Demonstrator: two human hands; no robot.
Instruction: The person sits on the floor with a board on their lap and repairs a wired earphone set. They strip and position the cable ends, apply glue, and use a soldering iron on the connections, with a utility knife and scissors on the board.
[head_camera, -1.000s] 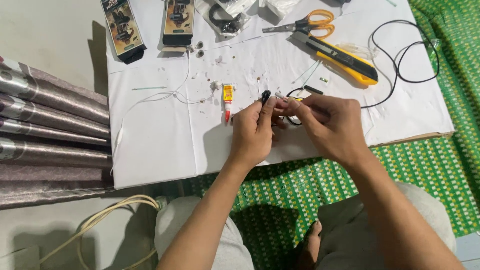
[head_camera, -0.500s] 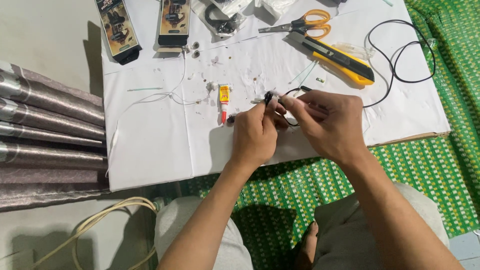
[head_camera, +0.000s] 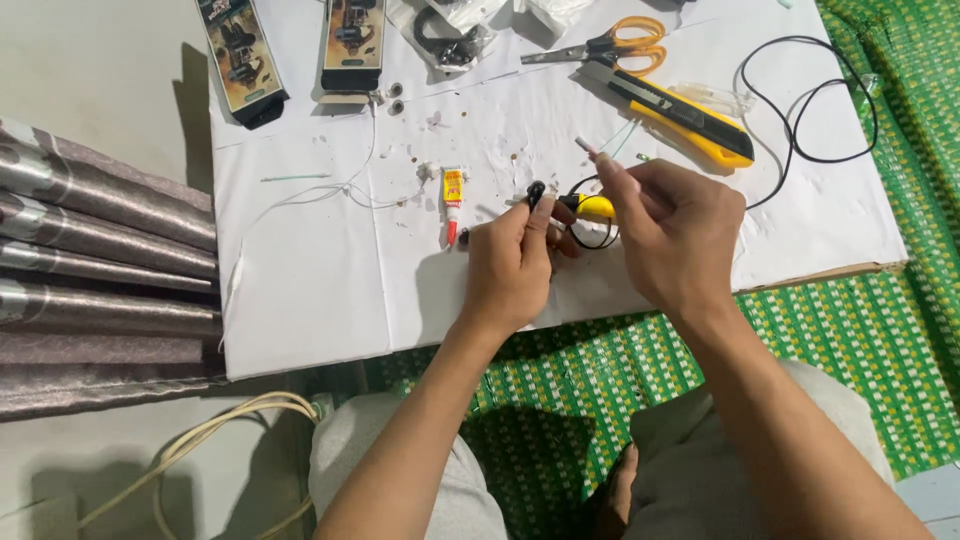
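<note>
Earbud at frame centre, pinched in left hand to steady it; right hand nips a thin stick, glue tube lying just left

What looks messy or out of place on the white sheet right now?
Small white scraps and specks lie scattered across the white sheet above the glue tube. The yellow utility knife lies at a slant, whether its blade is out cannot be told. Nothing spilled.

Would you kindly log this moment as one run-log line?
left hand: pinches small black part | right hand: raised beside it, fingertips pinched | glue tube: on white sheet
</note>
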